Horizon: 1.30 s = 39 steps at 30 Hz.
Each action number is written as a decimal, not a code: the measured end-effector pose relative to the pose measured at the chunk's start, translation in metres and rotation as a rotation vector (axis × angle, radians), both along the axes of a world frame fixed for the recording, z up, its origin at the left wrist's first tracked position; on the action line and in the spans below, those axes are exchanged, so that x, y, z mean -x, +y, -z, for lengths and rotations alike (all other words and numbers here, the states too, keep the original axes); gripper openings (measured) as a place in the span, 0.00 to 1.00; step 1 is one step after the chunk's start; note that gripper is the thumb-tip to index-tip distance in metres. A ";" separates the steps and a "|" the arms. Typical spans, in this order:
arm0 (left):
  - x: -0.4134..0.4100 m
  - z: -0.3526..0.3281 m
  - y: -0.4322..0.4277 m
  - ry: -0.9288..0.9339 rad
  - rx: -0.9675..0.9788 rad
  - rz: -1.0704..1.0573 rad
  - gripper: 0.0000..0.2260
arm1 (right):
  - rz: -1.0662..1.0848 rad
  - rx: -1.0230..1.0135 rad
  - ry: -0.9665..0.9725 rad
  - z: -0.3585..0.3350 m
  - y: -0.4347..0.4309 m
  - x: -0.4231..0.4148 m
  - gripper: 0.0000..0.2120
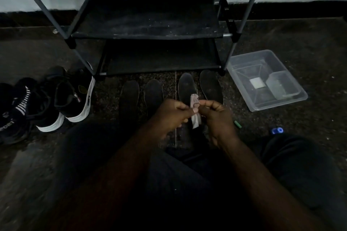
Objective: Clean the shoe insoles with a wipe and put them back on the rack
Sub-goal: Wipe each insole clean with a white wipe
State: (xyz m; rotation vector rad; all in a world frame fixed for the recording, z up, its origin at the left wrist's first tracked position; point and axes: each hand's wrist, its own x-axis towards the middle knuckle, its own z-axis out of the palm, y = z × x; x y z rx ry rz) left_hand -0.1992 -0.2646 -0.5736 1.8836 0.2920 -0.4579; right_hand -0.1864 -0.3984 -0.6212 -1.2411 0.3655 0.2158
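Head view. A: grip state?
B: left hand (169, 116) and right hand (216, 116) both pinch one small crumpled wipe (194, 102), held between them.
A: insoles?
B: four insoles (129, 97) in a row on the floor, just in front of the rack (146, 18). The wipe is above the third one. Clear tub (244, 78) to the right.

Rack (146, 18) is standing at the far edge of the floor (300, 39), against the wall. Four insoles (129, 97) are lying in a row on the floor just before its lowest shelf. Shoes (75, 95) are sitting clustered to the left of the rack. A tub (244, 72) is resting to the right of the rack, with a smaller container (281, 88) lying inside its right half. Left hand (169, 116) and right hand (217, 118) are pinching a wipe (194, 103) between them, above the third insole from the left.
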 end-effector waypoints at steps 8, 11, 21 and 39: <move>0.003 -0.004 -0.003 -0.045 0.227 -0.104 0.02 | -0.033 -0.150 -0.021 -0.018 -0.015 0.008 0.03; 0.000 -0.010 -0.005 -0.054 0.356 -0.129 0.03 | 0.021 -0.235 0.011 -0.020 -0.021 0.001 0.05; -0.005 0.006 -0.004 -0.197 0.079 -0.049 0.03 | -0.057 0.259 -0.141 -0.011 -0.016 0.010 0.13; -0.010 0.019 -0.010 -0.441 -0.155 -0.164 0.04 | -0.007 0.230 -0.143 -0.011 -0.016 0.008 0.05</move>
